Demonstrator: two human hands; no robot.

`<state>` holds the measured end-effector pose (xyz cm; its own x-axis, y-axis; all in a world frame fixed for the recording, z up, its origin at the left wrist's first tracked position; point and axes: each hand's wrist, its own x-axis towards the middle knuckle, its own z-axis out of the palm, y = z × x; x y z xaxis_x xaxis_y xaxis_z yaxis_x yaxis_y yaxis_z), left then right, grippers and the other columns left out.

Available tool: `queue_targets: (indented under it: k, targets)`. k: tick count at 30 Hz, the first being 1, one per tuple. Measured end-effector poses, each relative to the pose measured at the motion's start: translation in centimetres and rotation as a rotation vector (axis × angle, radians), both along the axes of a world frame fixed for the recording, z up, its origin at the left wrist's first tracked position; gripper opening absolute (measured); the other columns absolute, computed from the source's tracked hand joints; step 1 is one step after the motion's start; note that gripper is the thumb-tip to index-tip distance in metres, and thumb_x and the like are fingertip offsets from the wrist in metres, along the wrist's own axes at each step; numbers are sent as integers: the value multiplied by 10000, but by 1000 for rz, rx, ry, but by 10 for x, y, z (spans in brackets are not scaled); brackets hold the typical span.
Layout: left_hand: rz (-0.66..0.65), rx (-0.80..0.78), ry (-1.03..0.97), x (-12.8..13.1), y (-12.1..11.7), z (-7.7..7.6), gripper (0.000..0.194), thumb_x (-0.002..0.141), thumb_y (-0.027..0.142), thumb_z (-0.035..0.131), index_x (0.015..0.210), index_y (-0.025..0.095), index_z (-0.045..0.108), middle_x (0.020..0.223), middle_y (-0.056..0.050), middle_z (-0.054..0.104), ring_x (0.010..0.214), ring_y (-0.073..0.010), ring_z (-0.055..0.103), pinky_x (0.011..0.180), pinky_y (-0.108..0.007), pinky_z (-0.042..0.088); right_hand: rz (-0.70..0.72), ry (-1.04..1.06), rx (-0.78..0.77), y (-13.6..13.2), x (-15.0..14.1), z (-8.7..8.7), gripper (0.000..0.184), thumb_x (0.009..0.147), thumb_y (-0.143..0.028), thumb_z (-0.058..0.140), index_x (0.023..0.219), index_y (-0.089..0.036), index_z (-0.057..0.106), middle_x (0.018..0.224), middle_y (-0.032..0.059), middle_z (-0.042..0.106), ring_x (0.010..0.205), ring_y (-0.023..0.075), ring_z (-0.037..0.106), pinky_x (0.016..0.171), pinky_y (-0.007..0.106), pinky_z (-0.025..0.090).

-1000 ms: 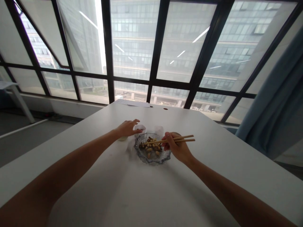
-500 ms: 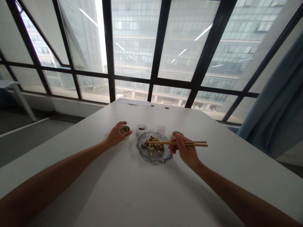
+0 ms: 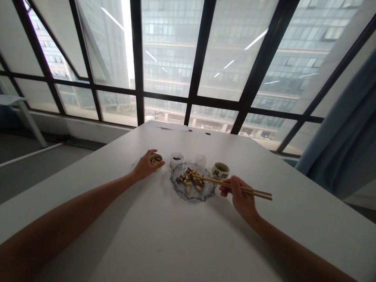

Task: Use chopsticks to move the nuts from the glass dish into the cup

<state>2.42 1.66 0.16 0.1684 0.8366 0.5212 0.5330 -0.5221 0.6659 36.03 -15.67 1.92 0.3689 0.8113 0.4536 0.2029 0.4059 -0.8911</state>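
Observation:
My right hand (image 3: 242, 196) grips a pair of wooden chopsticks (image 3: 235, 187), their tips over the mixed nuts in a scalloped glass bowl (image 3: 195, 196). Pale peanuts (image 3: 188, 190) and darker pieces lie in that bowl. At the left, my left hand (image 3: 146, 164) curls its thumb and fingers around a small cup (image 3: 160, 166) that holds some nuts. Behind the glass bowl stand a white cup (image 3: 176, 161) with dark red pieces inside and a translucent white cup (image 3: 201, 159). A cream cup with dark characters (image 3: 220, 171) sits just beyond my right hand.
Everything rests on a white table (image 3: 164, 243). Sheets of paper (image 3: 167, 125) lie at its far edge, near a round hole (image 3: 208, 134). Dark-framed windows rise behind it, with a blue curtain (image 3: 337, 117) at the right and another table (image 3: 17, 101) at the far left.
My right hand has moved right and toward me, drawing the chopstick tips rightward over the nuts and uncovering the cream cup. My left hand stays around its cup.

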Motion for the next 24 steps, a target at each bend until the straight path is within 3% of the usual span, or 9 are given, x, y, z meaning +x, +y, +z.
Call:
queue_targets:
  k: [7, 24]
  targets:
    - [7, 0, 6, -1, 0, 0, 691, 735, 624, 720, 1247, 201, 530, 1127, -119, 728, 1028, -258, 698, 972, -433, 540, 65, -134, -40, -2, -6, 3, 593, 810, -763, 649, 758, -174, 702, 599, 59, 701, 472, 176, 646, 448, 284, 536]
    - [12, -2, 10, 0, -1, 2, 689, 729, 622, 720, 1236, 193, 537, 1115, -124, 733, 1030, -264, 702, 974, -431, 543, 25, -85, -10, 3, -10, 5, 602, 800, -775, 646, 727, -180, 693, 548, 33, 648, 427, 150, 584, 402, 260, 479]
